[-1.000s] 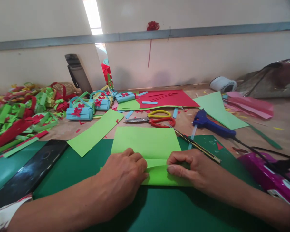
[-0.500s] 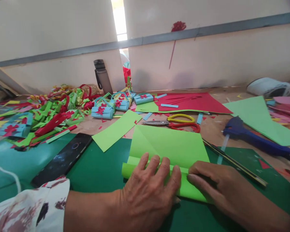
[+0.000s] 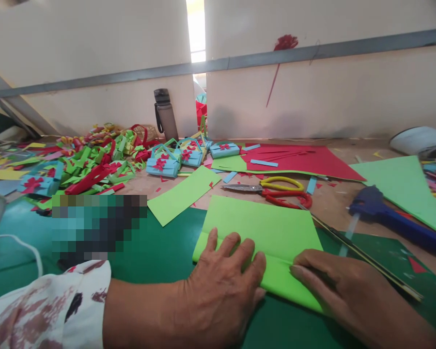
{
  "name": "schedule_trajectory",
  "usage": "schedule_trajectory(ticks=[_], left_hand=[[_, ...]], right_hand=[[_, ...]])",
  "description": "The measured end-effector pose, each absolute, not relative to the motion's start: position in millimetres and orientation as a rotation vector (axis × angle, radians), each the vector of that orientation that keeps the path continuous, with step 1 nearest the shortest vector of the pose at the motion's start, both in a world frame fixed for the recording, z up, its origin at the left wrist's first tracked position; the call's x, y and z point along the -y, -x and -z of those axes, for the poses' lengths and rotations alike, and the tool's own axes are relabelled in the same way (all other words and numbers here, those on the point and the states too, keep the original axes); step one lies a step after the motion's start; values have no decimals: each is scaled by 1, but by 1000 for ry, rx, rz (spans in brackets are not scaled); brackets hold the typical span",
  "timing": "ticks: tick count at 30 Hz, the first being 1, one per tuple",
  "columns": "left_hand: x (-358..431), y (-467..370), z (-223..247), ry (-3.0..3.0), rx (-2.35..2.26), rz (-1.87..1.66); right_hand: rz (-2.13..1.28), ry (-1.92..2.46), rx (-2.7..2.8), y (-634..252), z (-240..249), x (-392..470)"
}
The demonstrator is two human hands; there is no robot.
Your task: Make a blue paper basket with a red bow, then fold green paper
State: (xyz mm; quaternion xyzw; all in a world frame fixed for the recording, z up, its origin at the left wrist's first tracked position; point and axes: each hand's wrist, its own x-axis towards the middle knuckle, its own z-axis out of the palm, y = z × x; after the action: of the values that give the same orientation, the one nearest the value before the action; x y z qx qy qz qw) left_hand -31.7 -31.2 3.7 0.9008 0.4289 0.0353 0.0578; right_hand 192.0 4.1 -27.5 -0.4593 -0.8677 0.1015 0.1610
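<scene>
A sheet of light green paper [image 3: 265, 224] lies before me on the dark green mat [image 3: 160, 254], its near part folded over into a band. My left hand [image 3: 227, 281] rests across the fold from the left, fingers spread on the paper and thumb at the near edge. My right hand [image 3: 343, 286] pinches the fold between thumb and forefinger towards the right; its other fingers are curled under and partly hidden. Just beyond the sheet are scissors [image 3: 269, 186] with one yellow and one red handle. A light green strip [image 3: 185, 194] lies to the left.
A blue glue gun [image 3: 392, 218] and a long thin cutter-like tool [image 3: 363, 254] lie right. Blue paper bags with red flowers [image 3: 163, 165] and a heap of paper strips [image 3: 98, 162] stand left. A bottle [image 3: 166, 118] and red sheets [image 3: 298, 160] are behind.
The rolled near edge of the green paper now lies flatter as a fold under both hands. The view has shifted slightly left.
</scene>
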Motion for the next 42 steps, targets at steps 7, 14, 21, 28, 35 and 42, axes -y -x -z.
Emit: schedule_trajectory(ticks=[7, 14, 21, 28, 35, 42], left_hand=[[33, 35, 7, -2731, -1271, -47], [33, 36, 11, -2784, -1221, -37], [35, 35, 9, -2801, -1186, -58], [33, 36, 10, -2806, -1198, -19], [33, 35, 13, -2762, -1227, -119], [34, 35, 12, -2732, -1217, -153]], right_hand=[[-243, 1270, 2476, -193, 28, -6], [-208, 1244, 2447, -192, 27, -6], [-212, 1230, 2470, -194, 29, -8], [-182, 1236, 2470, -196, 31, -6], [-157, 1230, 2486, -196, 31, -5], [-152, 1255, 2484, -195, 31, -6]])
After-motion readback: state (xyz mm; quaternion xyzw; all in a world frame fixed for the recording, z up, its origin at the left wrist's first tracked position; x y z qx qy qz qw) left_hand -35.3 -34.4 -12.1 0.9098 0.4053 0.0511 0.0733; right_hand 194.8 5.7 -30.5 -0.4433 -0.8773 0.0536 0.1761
